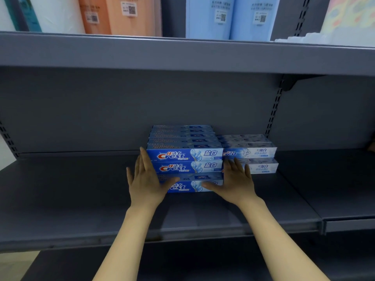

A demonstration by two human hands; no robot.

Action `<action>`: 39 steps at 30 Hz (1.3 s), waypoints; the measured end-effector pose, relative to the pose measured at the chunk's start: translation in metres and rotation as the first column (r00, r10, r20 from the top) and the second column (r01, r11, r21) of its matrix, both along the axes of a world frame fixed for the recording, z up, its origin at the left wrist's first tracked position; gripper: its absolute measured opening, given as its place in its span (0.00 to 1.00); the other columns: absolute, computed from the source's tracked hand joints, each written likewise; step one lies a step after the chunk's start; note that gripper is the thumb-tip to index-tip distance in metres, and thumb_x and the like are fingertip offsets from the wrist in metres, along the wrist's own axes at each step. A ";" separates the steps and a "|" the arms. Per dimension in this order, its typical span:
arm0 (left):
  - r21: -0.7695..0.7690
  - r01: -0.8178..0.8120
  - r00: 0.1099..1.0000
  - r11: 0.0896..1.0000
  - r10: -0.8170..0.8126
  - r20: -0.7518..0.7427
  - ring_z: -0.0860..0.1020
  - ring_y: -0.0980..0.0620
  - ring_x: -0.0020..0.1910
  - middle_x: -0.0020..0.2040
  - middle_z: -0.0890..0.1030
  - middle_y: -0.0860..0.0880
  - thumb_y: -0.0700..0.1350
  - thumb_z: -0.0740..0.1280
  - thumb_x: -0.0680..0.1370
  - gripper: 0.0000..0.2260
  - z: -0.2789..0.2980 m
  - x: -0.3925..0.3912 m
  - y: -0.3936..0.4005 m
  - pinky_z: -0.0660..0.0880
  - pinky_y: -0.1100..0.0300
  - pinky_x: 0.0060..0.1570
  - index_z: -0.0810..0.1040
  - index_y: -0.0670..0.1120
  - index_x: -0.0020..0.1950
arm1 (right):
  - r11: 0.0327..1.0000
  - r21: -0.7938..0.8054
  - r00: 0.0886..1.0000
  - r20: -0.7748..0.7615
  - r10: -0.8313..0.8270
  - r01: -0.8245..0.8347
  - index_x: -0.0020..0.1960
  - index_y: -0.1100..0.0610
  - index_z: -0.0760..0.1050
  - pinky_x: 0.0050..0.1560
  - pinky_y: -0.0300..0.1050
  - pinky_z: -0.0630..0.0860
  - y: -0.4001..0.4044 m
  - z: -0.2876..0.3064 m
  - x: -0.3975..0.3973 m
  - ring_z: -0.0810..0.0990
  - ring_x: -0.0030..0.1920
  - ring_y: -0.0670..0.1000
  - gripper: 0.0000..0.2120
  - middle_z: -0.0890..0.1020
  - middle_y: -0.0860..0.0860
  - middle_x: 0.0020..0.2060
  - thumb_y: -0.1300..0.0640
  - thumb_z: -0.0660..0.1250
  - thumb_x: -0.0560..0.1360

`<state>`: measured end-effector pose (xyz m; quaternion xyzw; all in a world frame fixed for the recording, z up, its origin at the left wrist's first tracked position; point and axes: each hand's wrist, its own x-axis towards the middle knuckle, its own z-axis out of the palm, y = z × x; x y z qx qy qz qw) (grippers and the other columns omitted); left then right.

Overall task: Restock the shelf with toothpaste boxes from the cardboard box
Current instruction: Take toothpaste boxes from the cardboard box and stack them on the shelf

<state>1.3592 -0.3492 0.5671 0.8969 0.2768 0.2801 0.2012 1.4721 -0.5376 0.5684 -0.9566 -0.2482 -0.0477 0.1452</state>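
A stack of blue Crest toothpaste boxes (183, 155) stands on the grey shelf (81, 199), several rows deep. One blue box (188, 186) lies in front at the bottom, sticking out towards me. My left hand (146, 179) lies flat against the left end of the blue stack, thumb on the front box. My right hand (236, 179) presses flat at the right end of that box, thumb on its face. To the right sit white Crest boxes (253, 153), stacked two high. The cardboard box is out of view.
The upper shelf (182, 53) carries orange packs (121, 15), light blue packs (223, 17) and a patterned pack at the right. Slotted uprights (274, 110) run up the back panel. A neighbouring shelf section (345, 189) starts at the right.
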 end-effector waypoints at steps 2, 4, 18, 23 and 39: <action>0.019 0.012 1.000 1.000 -0.012 -0.022 0.51 0.51 0.77 0.78 0.52 0.49 0.66 0.69 0.67 0.56 0.000 0.001 -0.001 0.43 0.46 0.74 0.36 0.43 0.77 | 1.000 -0.021 1.000 -0.007 0.017 -0.017 0.77 0.55 0.48 0.76 0.55 0.40 0.001 -0.003 -0.001 0.43 0.78 0.52 0.50 0.52 0.50 0.77 0.26 0.59 0.67; 0.040 0.014 0.999 0.999 -0.012 -0.032 0.51 0.52 0.77 0.78 0.52 0.49 0.65 0.69 0.68 0.55 -0.001 0.000 -0.003 0.42 0.47 0.74 0.36 0.43 0.77 | 0.999 -0.034 1.000 -0.010 0.023 -0.023 0.78 0.56 0.46 0.76 0.55 0.40 0.003 -0.003 -0.002 0.43 0.78 0.52 0.51 0.52 0.50 0.77 0.26 0.59 0.68; 0.038 0.018 0.990 0.999 -0.012 -0.140 0.48 0.49 0.77 0.78 0.48 0.47 0.69 0.65 0.67 0.54 0.003 -0.006 0.001 0.43 0.48 0.74 0.39 0.43 0.77 | 0.999 -0.042 1.000 -0.017 -0.008 0.007 0.78 0.59 0.42 0.76 0.54 0.41 -0.009 0.015 0.009 0.42 0.78 0.54 0.56 0.47 0.53 0.78 0.26 0.60 0.66; 0.077 -0.012 0.956 0.997 0.034 -0.292 0.48 0.48 0.77 0.78 0.46 0.48 0.73 0.59 0.68 0.52 0.003 -0.008 0.003 0.42 0.45 0.73 0.39 0.44 0.77 | 0.991 -0.124 0.998 0.029 0.050 -0.046 0.78 0.57 0.41 0.76 0.55 0.40 -0.002 0.022 0.010 0.41 0.78 0.53 0.54 0.48 0.52 0.78 0.26 0.59 0.67; -0.062 0.040 0.986 0.997 -0.050 -0.161 0.52 0.51 0.77 0.78 0.52 0.50 0.71 0.59 0.69 0.50 0.006 -0.005 0.003 0.43 0.47 0.74 0.41 0.45 0.77 | 0.992 -0.119 0.998 -0.051 0.040 -0.046 0.78 0.57 0.42 0.76 0.53 0.42 0.001 0.010 0.005 0.43 0.78 0.53 0.51 0.48 0.52 0.78 0.27 0.56 0.69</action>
